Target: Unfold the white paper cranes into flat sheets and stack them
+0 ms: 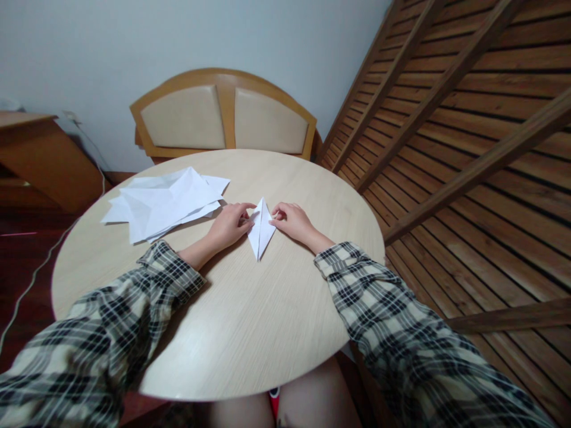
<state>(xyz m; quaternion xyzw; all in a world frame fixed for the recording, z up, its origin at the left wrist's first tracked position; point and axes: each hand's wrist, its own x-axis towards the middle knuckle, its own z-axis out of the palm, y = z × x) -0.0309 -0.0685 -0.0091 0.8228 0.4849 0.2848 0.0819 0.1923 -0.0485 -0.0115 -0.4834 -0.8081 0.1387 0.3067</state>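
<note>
A white folded paper shaped like a narrow diamond lies on the round table, one point away from me and one towards me. A crease or slit runs down its middle. At its left corner, my left hand pinches the edge between thumb and fingers. My right hand grips the opposite corner, with the thumb against the edge and the fingers curled. Both wrists are low over the tabletop. The fingertips hide the two side corners of the paper.
Left of my hands lies a loose pile of creased white paper sheets. A headboard with padded panels stands behind the table, against the wall. Wooden slats rise at the right. A white cable runs along the floor at left.
</note>
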